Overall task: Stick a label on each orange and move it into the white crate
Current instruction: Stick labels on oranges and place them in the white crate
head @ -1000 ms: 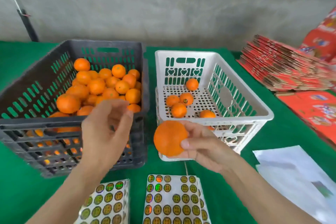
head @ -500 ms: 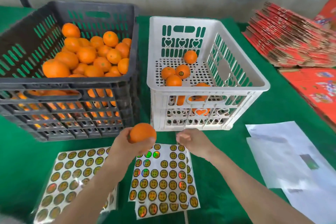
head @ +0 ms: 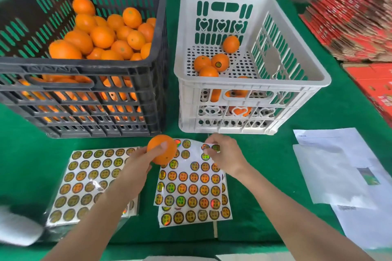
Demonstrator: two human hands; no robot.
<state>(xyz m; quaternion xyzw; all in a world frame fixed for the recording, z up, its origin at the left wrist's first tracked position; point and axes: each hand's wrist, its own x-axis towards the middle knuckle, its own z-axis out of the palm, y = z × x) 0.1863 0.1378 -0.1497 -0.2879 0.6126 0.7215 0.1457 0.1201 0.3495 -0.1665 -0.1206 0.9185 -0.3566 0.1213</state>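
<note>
My left hand (head: 140,165) grips an orange (head: 162,149) just above the top left corner of the middle label sheet (head: 192,188). My right hand (head: 224,155) pinches a round label at that sheet's top right corner, which curls up off the cloth. The white crate (head: 250,82) stands behind my hands with several oranges (head: 219,62) in it, one showing a sticker. The dark crate (head: 84,65) to its left is heaped with unlabelled oranges (head: 101,36).
A second label sheet (head: 87,184) in clear wrap lies at the left on the green cloth. White papers (head: 339,167) lie to the right. Stacked red flat cartons (head: 352,21) fill the far right, a grey wall behind.
The orange passed from my right hand to my left and came down to the label sheets. My right hand dropped to the middle sheet and now pinches at its top corner.
</note>
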